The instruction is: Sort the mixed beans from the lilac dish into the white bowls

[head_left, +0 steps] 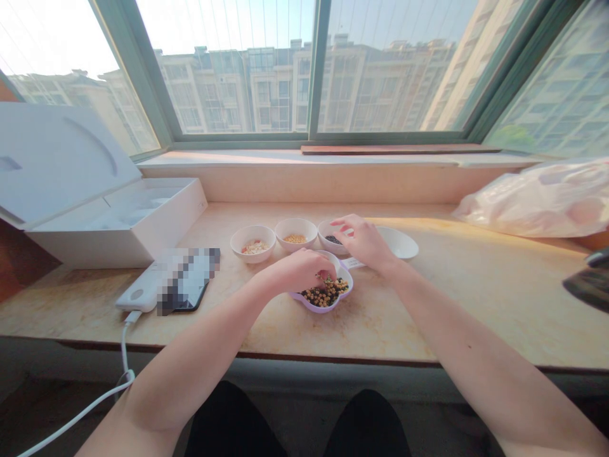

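Observation:
A purple-rimmed white bowl point(324, 309) with a scalloped outline holds mixed yellow and black beans point(328, 293). My left hand point(309, 270) reaches into it, fingertips bent together among the beans; anything pinched there is too small to make out. Over a small white bowl of black beans point(333, 239) hovers my right hand point(359, 238), its fingers curved and slightly apart, with nothing visible in them. Left of that stand a white bowl with yellow beans point(295, 238) and another with pale and reddish pieces point(255, 247). A white dish point(402, 243) sits partly behind my right hand.
On the left are an open white box point(118, 235), a white power bank point(150, 282) with a cable point(124, 346), and a phone point(195, 285). A plastic bag point(542, 200) and a dark object point(590, 279) lie at right. Windows rise behind the ledge.

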Motion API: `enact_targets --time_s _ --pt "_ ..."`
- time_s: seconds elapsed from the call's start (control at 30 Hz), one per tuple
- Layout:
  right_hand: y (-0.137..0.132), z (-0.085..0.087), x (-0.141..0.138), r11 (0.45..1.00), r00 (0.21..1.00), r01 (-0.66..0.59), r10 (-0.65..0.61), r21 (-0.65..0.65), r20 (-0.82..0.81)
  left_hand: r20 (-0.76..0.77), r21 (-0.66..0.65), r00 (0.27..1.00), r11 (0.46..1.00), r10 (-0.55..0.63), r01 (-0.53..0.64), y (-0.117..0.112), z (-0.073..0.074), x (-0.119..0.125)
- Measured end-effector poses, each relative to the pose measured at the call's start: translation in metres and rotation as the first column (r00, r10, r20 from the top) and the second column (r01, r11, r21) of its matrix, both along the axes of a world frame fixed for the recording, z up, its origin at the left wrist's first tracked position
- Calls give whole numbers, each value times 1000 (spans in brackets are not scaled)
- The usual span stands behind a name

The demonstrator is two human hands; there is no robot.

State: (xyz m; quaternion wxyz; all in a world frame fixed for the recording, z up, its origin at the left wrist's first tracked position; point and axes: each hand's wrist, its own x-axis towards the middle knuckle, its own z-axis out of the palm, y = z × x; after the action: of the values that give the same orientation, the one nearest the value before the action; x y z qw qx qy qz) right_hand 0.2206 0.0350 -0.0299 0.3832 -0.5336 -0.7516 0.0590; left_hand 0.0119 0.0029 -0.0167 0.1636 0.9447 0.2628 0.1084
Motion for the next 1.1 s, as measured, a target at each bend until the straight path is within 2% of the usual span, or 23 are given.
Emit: enact_targets --time_s 0.2,0.33,0.4,0.47,0.53,0.6,0.67,0.73,0.87,0.97,1.1 --pt "-2 2 -2 1000 1000 7 -7 9 4 20 -33 1000 999 17 -16 4 0 -2" --pt "-10 7 -6 1000 1000 -2 3 -18 23 130 5 975 983 179 -181 13 2 -7" --pt "-17 11 -10 995 998 -54 57 -80 36 212 47 929 947 303 -319 18 4 -11" --pt "-26 14 -15 971 979 -176 190 -163 76 276 92 867 886 416 -454 24 6 -16" --pt "-35 16 -21 915 936 -296 335 -274 105 284 149 808 809 516 -568 29 8 -20" --pt "-43 18 -26 834 866 -406 481 -374 134 249 212 777 750 578 -626 33 10 -23" --pt "-48 19 -31 757 781 -495 603 -426 162 195 262 774 729 602 -633 37 10 -25" --pt "-51 19 -35 724 735 -527 651 -445 189 139 291 775 723 616 -627 40 10 -25" --pt "-49 18 -38 718 736 -512 650 -471 190 70 312 770 719 634 -621 46 7 -24" --pt "-46 15 -37 710 741 -510 649 -485 171 90 302 760 709 644 -637 47 5 -22" --pt "-43 11 -35 731 765 -473 618 -493 183 134 285 766 715 629 -638 47 2 -22"
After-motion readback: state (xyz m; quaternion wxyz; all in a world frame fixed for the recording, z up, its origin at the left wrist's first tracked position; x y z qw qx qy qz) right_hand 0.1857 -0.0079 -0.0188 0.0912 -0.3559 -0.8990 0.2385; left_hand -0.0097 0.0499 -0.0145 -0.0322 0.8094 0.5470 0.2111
